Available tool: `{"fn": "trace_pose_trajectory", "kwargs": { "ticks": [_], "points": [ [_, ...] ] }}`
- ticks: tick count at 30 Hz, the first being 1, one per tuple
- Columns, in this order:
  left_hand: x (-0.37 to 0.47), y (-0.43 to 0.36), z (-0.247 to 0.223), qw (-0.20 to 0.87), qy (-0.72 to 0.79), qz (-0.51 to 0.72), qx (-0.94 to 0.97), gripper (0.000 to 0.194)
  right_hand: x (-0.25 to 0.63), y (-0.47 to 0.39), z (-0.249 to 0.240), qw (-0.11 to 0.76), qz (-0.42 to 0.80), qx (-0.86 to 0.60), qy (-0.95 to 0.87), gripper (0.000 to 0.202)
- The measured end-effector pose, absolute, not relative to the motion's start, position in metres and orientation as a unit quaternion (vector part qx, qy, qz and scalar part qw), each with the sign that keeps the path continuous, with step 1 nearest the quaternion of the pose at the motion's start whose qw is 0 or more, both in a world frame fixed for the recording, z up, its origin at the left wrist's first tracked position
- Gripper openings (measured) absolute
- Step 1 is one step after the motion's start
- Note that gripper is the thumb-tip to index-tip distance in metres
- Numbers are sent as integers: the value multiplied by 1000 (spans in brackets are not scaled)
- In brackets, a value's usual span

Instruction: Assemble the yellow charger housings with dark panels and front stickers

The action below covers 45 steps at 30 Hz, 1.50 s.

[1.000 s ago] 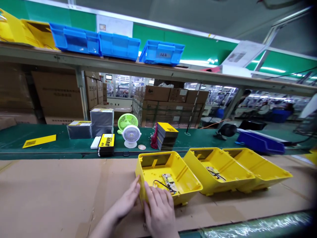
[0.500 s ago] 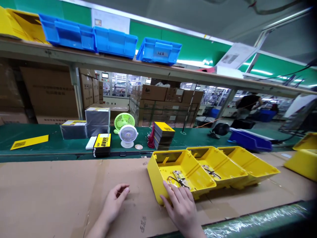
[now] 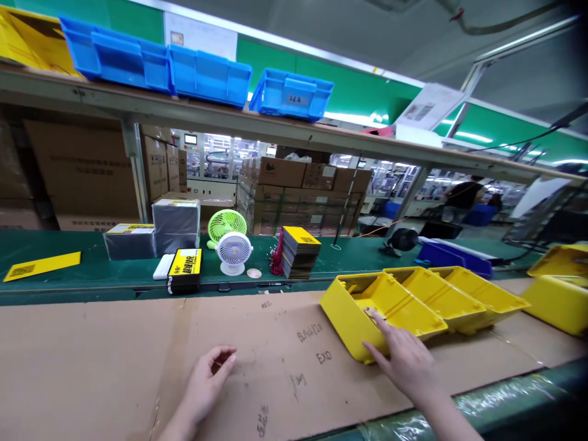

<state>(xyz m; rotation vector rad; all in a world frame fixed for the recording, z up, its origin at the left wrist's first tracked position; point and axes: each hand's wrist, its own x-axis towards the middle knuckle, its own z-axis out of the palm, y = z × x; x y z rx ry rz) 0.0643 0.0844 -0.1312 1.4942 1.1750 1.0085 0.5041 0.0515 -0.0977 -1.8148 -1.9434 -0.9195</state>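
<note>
The step in hand seems to be the placing or steadying of the nearest yellow bin (image 3: 342, 321) at the end of a row; whether it is being pushed cannot be told from its pose alone. The bin is seen at four o'clock from the middle of the view, open side up, on the cardboard sheet (image 3: 257, 343). Beyond it, between three and four o'clock, the row is continued by the second yellow bin (image 3: 425, 295) and the third yellow bin (image 3: 484, 291), set close together.

For any further shift of the bin, steady, low pressure on its end wall would be called for, so that the row is not jarred; for a release, only a lift of the fingers clear of the rim would be needed.

By the right hand (image 3: 408, 367), between four and five o'clock, the nearest bin is touched: the thumb is held well away from the fingers, near the outer wall, and the forefinger is reached over the rim. No firm pinch is seen. Inside the bin, what lies by the fingertip cannot be made out.

The left hand (image 3: 204, 383), at seven o'clock, is held over the cardboard, half open, its fingers loosely curled towards the thumb, with nothing seen in it.
</note>
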Motion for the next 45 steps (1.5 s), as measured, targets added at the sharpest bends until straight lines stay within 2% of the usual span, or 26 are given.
{"fn": "trace_pose_trajectory", "kwargs": {
  "ticks": [6,10,17,20,25,29,35,45],
  "points": [
    [70,85,-139,476,487,409,607,40,547,65,-93,165,-362,-673,-624,66],
    [72,86,-143,476,487,404,611,39,500,74,-97,219,-386,-640,-628,56],
    [71,90,-145,479,491,417,597,36,399,138,-123,181,-281,-541,-772,44],
    [71,94,-147,478,492,427,590,35,386,195,-102,179,-287,-587,-736,41],
    [71,99,-150,468,501,429,588,36,393,288,-37,194,-302,-653,-667,43],
    [72,105,-154,474,497,423,591,37,398,329,-13,165,-291,-696,-636,32],
    [76,114,-168,465,504,399,609,37,391,344,-20,132,-295,-725,-608,23],
    [79,114,-159,455,512,388,616,32,377,324,-14,161,-370,-647,-647,20]
  ]
}}
